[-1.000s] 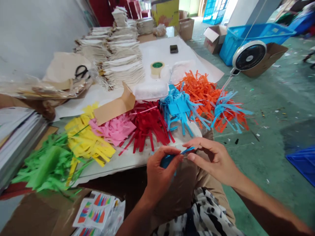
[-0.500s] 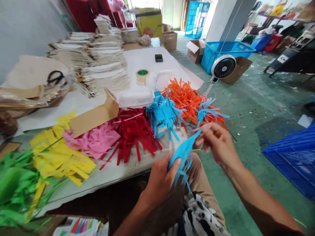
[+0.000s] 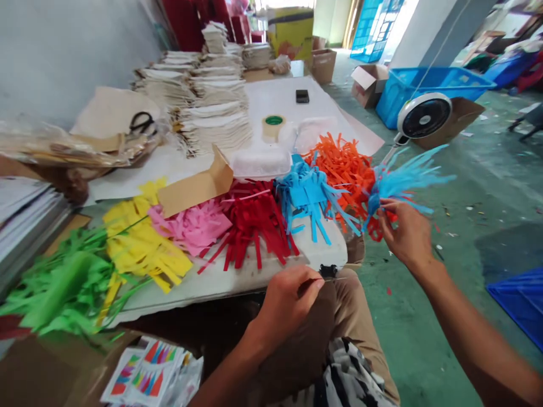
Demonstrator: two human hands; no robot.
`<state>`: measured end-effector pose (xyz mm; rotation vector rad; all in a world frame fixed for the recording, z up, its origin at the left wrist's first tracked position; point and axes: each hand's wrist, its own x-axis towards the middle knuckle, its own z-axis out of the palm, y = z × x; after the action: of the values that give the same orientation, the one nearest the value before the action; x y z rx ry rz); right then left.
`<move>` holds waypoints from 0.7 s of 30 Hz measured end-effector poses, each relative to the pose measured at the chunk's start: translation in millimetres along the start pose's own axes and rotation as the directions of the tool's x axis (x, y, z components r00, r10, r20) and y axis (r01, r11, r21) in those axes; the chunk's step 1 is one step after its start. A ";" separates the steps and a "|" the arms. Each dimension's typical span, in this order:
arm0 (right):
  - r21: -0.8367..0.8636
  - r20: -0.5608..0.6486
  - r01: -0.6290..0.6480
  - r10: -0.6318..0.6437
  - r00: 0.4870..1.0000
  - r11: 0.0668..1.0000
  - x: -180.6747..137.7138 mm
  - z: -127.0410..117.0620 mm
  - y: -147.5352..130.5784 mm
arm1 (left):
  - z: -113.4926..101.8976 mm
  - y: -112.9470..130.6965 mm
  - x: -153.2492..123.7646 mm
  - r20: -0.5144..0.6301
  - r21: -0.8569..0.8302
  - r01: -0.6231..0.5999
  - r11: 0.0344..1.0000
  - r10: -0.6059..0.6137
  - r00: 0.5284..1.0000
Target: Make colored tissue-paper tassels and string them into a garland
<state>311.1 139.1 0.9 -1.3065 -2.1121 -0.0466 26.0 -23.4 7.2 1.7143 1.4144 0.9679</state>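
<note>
My right hand [image 3: 405,232] is beyond the table's right corner, thumb and fingers closed on a blue fringed tassel [image 3: 407,178]. Its strips fan out to the right and blur with motion. Close by my lap, at the front edge of the table, my left hand [image 3: 292,297] is held in a pinch. A thin pale line seems to run from its fingertips; what they hold is too small to make out. Between the hands lies a pile of blue fringed strips [image 3: 307,192]. Orange strips [image 3: 339,164] sit behind the tassel.
Dark red [image 3: 258,217], pink [image 3: 190,226], yellow [image 3: 142,237] and green strips [image 3: 63,288] line the front of the table. Behind them are a cardboard piece [image 3: 195,189], a plastic tray [image 3: 261,164], a tape roll [image 3: 272,127] and stacked pale bundles [image 3: 216,124]. A fan [image 3: 424,116] stands right.
The blue fringed piece has left my left hand; my right hand now has a blue tassel farther right and up. My left hand has stayed low, now pinched. The camera view has turned left.
</note>
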 end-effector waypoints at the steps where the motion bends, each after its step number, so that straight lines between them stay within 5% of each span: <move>1: -0.034 0.039 0.033 -0.031 0.999 0.999 -4.1 4.8 -1.9 | -5.3 -2.7 -0.4 -0.026 0.032 -0.010 0.999 0.011 1.000; 5: 0.020 0.089 0.108 -0.110 0.990 0.994 -10.2 3.6 -29.1 | -35.7 -21.8 3.1 -0.147 0.256 -0.044 0.966 0.084 0.986; 8: 0.241 0.089 0.112 -0.137 0.987 0.964 -4.8 0.8 -65.7 | -59.7 -39.4 19.0 -0.193 0.488 -0.064 0.871 0.179 0.965; 13: 0.588 0.207 0.028 -0.184 0.961 0.808 13.0 10.1 -139.0 | -84.4 -59.4 57.7 0.010 0.741 -0.223 0.633 0.322 0.947; 17: 0.880 0.356 -0.166 -0.386 0.851 0.445 16.2 -9.5 -194.5 | -101.3 -73.0 67.1 0.113 0.783 -0.271 0.561 0.301 0.947; 21: 0.928 0.295 -0.371 -0.638 0.711 0.015 5.0 -32.1 -221.2 | -122.0 -89.6 67.1 0.080 0.816 -0.255 0.518 0.337 0.938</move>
<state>146.0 20.3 93.8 0.0003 -1.8445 1.8890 -114.2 63.7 -5.8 2.7107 1.8323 0.5419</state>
